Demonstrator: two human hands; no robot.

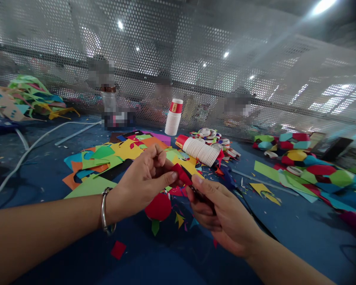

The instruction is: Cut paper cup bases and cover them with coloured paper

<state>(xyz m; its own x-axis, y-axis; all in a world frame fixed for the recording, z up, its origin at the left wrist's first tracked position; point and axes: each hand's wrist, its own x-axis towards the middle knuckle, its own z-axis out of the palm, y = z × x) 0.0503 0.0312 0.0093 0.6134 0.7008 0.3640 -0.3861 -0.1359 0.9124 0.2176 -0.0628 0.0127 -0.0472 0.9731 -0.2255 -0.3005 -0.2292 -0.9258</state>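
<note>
Between the thumb and fingers of my left hand (148,178) is a small piece of red paper (181,174). My right hand (219,209) is closed around a pair of dark scissors (203,198); its fingers hide most of the handles. The scissor blade lies against the red paper. Below my hands, a red paper circle (158,206) rests on the blue table with a green paper leaf shape (155,227) at its lower edge. A loose red square (118,250) lies nearer to me, and small paper scraps (179,219) are scattered beside the circle.
Coloured paper sheets (101,158) spread behind my left hand. One stack of paper cups (173,118) stands upright; another stack (200,150) lies on its side. A blue glue gun (230,178) and its cord are at the right, near patchwork paper shapes (326,174). A perforated metal screen (178,59) stands behind.
</note>
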